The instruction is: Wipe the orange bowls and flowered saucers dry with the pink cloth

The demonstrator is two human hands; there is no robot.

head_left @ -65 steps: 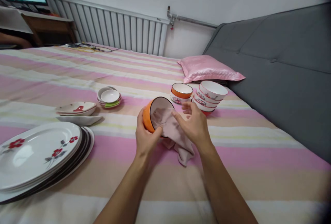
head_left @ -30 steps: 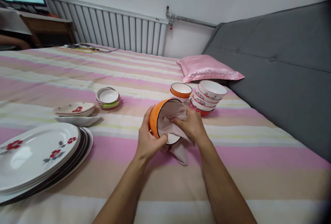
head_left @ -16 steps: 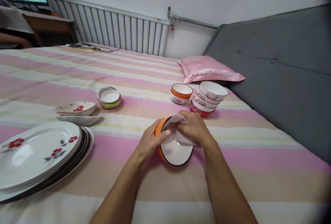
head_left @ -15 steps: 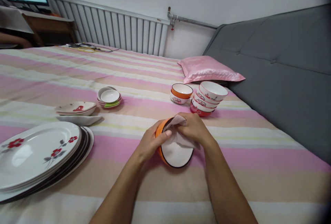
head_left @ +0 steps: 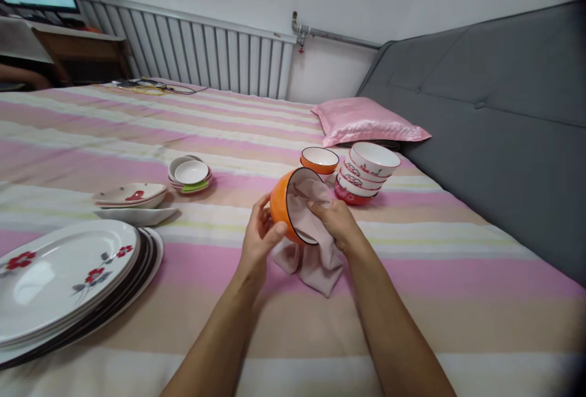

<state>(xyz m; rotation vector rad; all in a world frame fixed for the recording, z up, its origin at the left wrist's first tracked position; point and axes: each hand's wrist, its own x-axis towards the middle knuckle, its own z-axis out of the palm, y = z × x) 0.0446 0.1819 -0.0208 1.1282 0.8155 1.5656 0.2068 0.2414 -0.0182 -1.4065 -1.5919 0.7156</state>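
Over the bed (head_left: 297,336), left hand (head_left: 256,241) clamps orange bowl (head_left: 279,201) from outside, mouth tilted toward right hand (head_left: 339,224), presumably for access to the inside, where that hand grips cloth (head_left: 315,265), loose end hanging below the rim, white bowls (head_left: 366,180) stacked beyond.

I've got plate stack (head_left: 59,281) L on bed (head_left: 302,336), bowl (head_left: 280,200) ctr, cloth (head_left: 318,265) partly in it, bowl stacks (head_left: 366,182) behind R.

Orange bowl (head_left: 280,201), blk rim, aslant, mouth twd R, w/ pale-pink cloth (head_left: 324,244) part inside, part below
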